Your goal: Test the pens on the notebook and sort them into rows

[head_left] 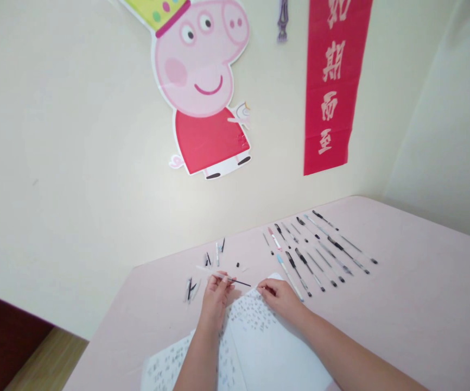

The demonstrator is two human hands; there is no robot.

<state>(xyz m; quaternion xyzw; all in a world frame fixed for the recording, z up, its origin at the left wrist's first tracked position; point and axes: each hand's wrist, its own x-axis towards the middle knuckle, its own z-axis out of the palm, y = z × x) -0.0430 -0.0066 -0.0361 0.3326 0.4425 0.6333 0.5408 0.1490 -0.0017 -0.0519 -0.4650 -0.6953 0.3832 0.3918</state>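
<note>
My left hand (217, 293) is closed on a thin pen refill (241, 282). Its pale, see-through end points up to the left, and the dark end reaches right toward my other hand. Just right of that dark end, my right hand (275, 296) is pinched over the top of a sheet of paper (271, 347); whatever its fingertips hold is too small to make out. Handwriting covers the upper part of this sheet. Under my left forearm lie more written pages (165, 364).
Several pens and refills (300, 266) lie in two slanted rows on the pink tabletop (414, 304). Left of them are small pen parts (190, 290), a pale blue-white piece (217, 254) and a black cap (237, 265). Behind stands a wall with a cartoon pig cutout (210, 136) and a red banner (328, 119).
</note>
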